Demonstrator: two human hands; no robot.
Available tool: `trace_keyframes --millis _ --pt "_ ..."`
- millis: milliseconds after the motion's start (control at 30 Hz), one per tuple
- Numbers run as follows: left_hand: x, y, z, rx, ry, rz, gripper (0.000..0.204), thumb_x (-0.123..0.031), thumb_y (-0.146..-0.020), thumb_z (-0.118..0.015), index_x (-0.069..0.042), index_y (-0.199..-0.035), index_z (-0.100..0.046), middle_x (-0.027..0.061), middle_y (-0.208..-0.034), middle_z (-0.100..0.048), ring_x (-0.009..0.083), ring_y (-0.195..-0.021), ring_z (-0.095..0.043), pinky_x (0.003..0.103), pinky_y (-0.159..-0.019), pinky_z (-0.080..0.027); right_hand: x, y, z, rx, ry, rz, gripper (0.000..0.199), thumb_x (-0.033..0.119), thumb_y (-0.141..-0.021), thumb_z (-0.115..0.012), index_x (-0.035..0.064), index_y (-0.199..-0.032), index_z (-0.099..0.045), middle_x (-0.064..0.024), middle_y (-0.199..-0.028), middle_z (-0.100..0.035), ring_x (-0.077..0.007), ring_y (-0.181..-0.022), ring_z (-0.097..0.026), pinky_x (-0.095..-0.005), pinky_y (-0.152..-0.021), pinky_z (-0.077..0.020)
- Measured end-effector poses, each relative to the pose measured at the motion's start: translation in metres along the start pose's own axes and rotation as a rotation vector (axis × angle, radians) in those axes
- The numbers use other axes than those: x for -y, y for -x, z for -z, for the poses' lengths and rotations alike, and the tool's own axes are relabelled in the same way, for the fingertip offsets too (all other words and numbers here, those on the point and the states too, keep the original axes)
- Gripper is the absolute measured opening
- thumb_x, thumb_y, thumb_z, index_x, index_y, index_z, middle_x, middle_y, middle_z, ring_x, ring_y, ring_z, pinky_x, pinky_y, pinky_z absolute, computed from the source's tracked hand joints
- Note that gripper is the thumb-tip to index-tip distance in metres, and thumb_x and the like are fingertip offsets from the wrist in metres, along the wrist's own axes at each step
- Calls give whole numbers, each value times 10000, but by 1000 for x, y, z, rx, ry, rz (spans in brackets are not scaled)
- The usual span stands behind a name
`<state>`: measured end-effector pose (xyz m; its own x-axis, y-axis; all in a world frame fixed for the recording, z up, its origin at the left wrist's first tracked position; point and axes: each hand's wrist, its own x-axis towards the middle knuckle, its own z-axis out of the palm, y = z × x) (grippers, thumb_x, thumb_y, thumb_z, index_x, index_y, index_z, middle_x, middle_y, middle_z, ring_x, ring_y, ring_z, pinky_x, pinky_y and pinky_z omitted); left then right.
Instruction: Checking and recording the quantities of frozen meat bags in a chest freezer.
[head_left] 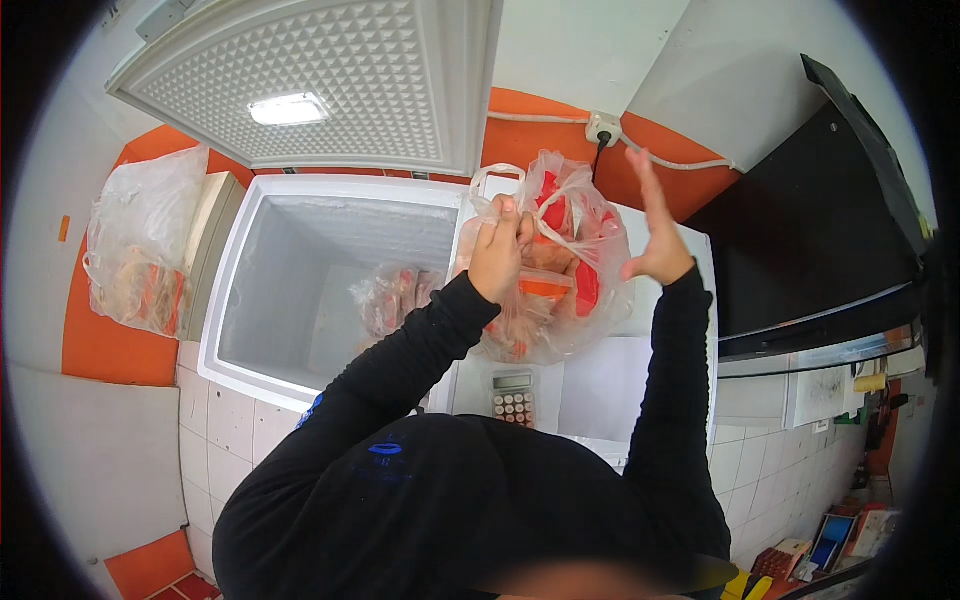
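Note:
A clear plastic bag (560, 320) filled with red and orange packs stands on the white top at the right of the chest freezer (228, 372). My left hand (500, 250) is closed on the gathered upper left edge of this bag, near one of its loop handles. To the right of the bag my right hand (660, 225) is raised, fingers stretched out and thumb apart, with nothing in it. Inside the freezer's open left part lies another clear bag (395, 298) with reddish packs, partly hidden by my left sleeve.
The freezer's lid (370, 80) stands raised at the back. A calculator (513, 398) and a pale sheet (603, 385) lie near my body. Another filled plastic bag (140, 250) rests at the far left. A large black appliance (800, 230) stands on the right; a plug (603, 135) sits on the wall.

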<state>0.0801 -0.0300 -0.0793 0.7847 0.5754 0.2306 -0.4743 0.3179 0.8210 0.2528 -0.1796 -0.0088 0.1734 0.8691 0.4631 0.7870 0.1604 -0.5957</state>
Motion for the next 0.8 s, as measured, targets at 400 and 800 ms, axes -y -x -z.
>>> trace_keyframes --millis 400,800 --pt "3 -4 12 -16 -150 -99 300 -356 -984 -293 -128 -796 -343 -39 -583 -282 57 -515 -237 217 -474 -227 -37 -40 -108 66 -78 -78 252 236 -851 -535 9 -961 -546 -80 -874 -578 -225 -874 -540 -358 -816 -399" --pt "17 -7 -5 167 -720 -375 164 -74 -888 -436 -10 -1038 -461 213 -844 -595 351 -764 -598 345 -701 -469 -36 -30 -109 -121 -641 -461 475 451 -896 -426 36 -1107 -519 -59 -940 -572 -147 -854 -571 -256 -679 -486"
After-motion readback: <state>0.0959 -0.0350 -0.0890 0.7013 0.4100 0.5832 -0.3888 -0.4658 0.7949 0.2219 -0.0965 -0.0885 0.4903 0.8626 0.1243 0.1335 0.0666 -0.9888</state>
